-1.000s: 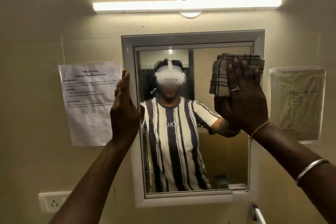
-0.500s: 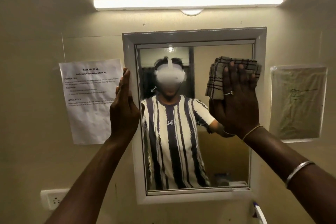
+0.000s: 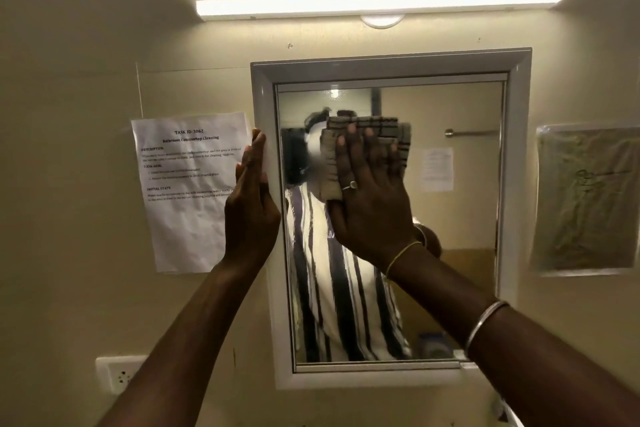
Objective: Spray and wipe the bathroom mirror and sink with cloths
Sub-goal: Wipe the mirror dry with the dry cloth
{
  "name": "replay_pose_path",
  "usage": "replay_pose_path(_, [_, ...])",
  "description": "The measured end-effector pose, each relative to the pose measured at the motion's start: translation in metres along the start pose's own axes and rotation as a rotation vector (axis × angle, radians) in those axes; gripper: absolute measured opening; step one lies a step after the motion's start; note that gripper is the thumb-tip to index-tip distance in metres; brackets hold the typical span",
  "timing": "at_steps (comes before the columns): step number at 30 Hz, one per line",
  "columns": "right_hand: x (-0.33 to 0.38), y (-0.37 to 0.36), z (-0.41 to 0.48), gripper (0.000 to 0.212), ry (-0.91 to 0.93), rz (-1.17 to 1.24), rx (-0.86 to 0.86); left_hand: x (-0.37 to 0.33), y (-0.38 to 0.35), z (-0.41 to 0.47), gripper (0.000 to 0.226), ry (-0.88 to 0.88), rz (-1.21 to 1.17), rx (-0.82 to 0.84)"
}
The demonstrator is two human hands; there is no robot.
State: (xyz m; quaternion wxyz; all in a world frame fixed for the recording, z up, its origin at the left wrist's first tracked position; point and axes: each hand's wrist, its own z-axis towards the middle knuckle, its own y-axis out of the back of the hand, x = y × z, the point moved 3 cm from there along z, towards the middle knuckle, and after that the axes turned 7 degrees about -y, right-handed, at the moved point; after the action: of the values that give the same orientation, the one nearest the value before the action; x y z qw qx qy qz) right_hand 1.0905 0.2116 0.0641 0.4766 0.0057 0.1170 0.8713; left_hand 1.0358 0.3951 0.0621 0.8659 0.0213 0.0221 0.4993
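**Task thing, location.** Rectangular wall mirror in a white moulded frame (image 3: 460,107), centre of the head view. A folded grey-beige checked cloth (image 3: 367,128) lies flat on the upper middle of the glass. The sink is not in view.

**Hands.**
- Right hand (image 3: 370,204): fingers straight and spread, palm pressing the cloth to the glass. It pins the cloth rather than gripping it.
- Left hand (image 3: 251,215): seen edge-on with straight fingers, resting against the frame's left side and holding nothing.

**Risks, as judged.**
- The cloth is held by pressure alone. If the press eases, or a stroke is too quick, it could slide out and drop.
- The heel of the palm sits below the cloth, seemingly on bare glass, so it may smear skin marks there.
- The silver ring (image 3: 350,185) and metal bangle (image 3: 485,326) could knock or scratch the glass or frame.
- A hard push might shift the mirror. How it is mounted cannot be told.

**Surroundings.**
- White printed notice sheet (image 3: 187,191) on the wall just left of the frame, touching the left fingertips. A careless stroke or damp cloth could crease or wet it.
- Plastic-sleeved yellowish sheet (image 3: 585,201) on the wall to the right.
- Long lit strip lamp (image 3: 377,5) above.
- White wall socket (image 3: 117,374) at lower left, a hazard for drips or spray.

**Obstruction.** Only the frame's inner lip hinders wiping into the corners.
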Motion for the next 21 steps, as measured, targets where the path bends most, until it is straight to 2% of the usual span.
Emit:
replay_pose_path(6, [0.043,-0.015,0.007,0.073,0.081,-0.014,0.062,0.009,0.008,0.003,0.055,0.006,-0.044,0.047])
replay_pose_path(13, [0.062,-0.022,-0.001,0.073,0.061,0.002,0.095,0.013,0.014,0.007,0.057,-0.003,-0.056,0.1])
replay_pose_path(21, [0.075,-0.038,-0.079,0.075,0.114,0.012,0.163,0.008,0.016,0.007,0.055,0.016,-0.068,0.1])
